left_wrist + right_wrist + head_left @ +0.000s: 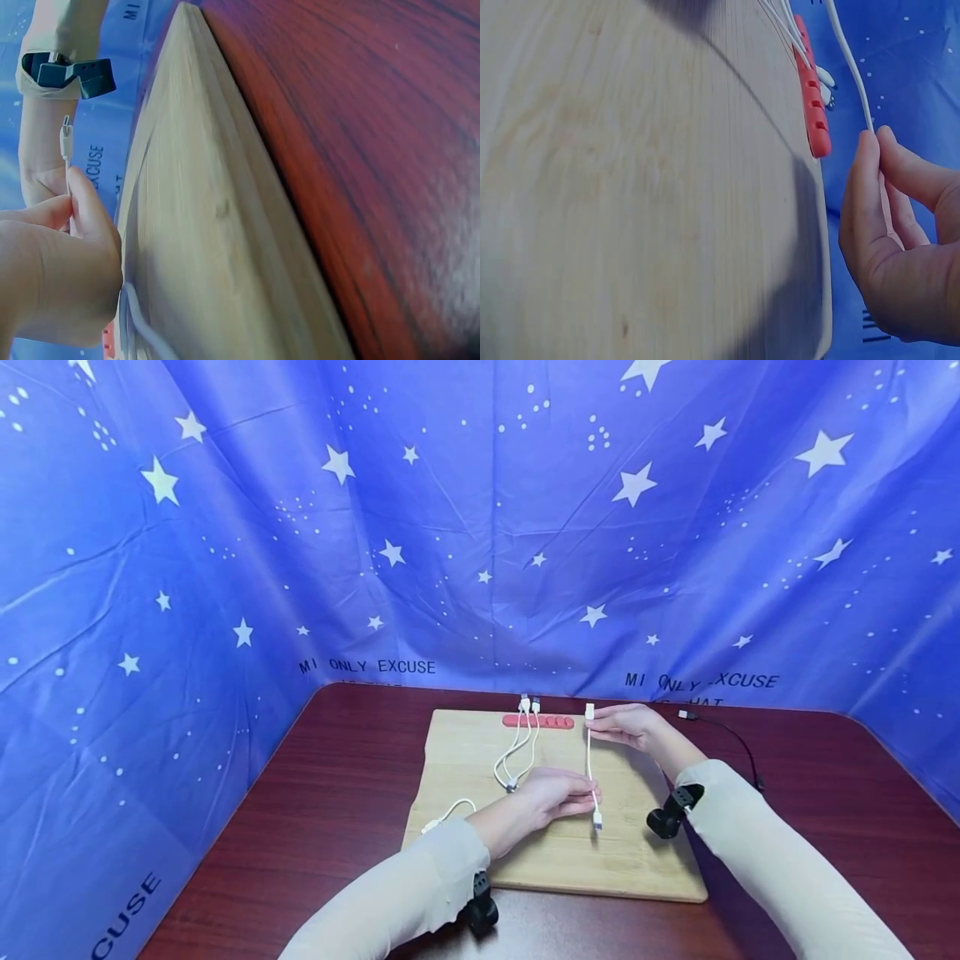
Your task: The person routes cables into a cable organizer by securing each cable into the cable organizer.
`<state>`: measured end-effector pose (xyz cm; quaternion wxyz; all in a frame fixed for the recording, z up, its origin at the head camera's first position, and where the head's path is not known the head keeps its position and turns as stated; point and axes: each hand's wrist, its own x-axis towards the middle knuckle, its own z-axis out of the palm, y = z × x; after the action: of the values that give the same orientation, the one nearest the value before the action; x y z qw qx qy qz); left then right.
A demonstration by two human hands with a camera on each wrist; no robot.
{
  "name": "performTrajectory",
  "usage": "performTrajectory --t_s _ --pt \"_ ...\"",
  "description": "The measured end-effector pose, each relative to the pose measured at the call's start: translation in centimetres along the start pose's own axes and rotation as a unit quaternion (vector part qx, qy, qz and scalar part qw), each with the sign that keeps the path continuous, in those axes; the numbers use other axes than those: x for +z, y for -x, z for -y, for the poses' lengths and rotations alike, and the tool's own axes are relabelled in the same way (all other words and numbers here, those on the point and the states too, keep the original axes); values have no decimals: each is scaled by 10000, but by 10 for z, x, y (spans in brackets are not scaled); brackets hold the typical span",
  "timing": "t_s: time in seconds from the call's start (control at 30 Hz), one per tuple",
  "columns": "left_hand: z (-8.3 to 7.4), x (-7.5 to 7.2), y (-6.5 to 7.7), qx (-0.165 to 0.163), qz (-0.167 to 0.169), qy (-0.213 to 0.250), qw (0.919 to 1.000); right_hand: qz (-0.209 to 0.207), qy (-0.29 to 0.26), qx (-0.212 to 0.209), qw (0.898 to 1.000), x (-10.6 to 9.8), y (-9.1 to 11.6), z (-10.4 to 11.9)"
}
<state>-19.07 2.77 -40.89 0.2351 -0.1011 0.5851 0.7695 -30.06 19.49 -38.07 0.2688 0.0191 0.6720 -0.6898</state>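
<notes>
A short white USB cable (589, 756) stretches between both hands above the wooden board. Near one plug my right hand (630, 727) pinches it, thumb against fingers, by the board's far edge. My left hand (555, 795) pinches the cable lower down, and the small plug (66, 141) sticks out past the fingertips in the left wrist view. Left of the right hand lies a red cable organizer (558, 722) with several slots, along the board's back edge. Two white cables (517, 747) run through its left slots, their plugs beyond the edge.
The wooden board (622, 852) lies on a dark red table (300, 827). Another white cable (453, 807) rests at the board's left side. A black cable (731, 732) lies on the table at the right. A blue star-printed curtain (480, 527) hangs behind.
</notes>
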Motion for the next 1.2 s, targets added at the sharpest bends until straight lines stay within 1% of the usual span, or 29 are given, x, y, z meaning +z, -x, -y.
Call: performTrajectory --t_s 0.1,0.3,0.43,0.57,0.63,0.67,0.73,0.87,0.97,1.1,1.2 --pt "-2 -4 0 18 -62 37 10000 -165 72 14 9998 5 -5 0" --pt "-7 -9 2 53 -194 151 9997 -255 220 -93 9994 12 -15 -2" --pt "-9 -13 -2 80 -259 155 9995 -462 84 -199 9987 17 -20 -5" --pt "-13 -17 -6 178 -377 187 9990 -677 -146 -433 9967 23 -27 -6" --pt "-15 -19 -7 256 -494 186 9983 -813 -34 -592 9949 27 -31 -7" --pt "-16 -19 -7 286 -557 196 9978 -892 122 -681 9936 29 -33 -7" --pt "-18 -21 -7 343 -701 234 9967 -1148 508 -838 9885 33 -37 -7" --pt "-19 -25 -7 504 -952 265 9938 -1632 1490 -1028 9699 42 -44 -5" --pt "-21 -27 -9 559 -1105 229 9920 -1885 1905 -1014 9581 46 -50 -4" --pt "-24 -28 -10 512 -1387 120 9889 -2025 2326 -957 9464 49 -58 -3" --pt "-27 -29 -9 496 -1565 -3 9864 -2021 2615 -958 9389 52 -60 -3"
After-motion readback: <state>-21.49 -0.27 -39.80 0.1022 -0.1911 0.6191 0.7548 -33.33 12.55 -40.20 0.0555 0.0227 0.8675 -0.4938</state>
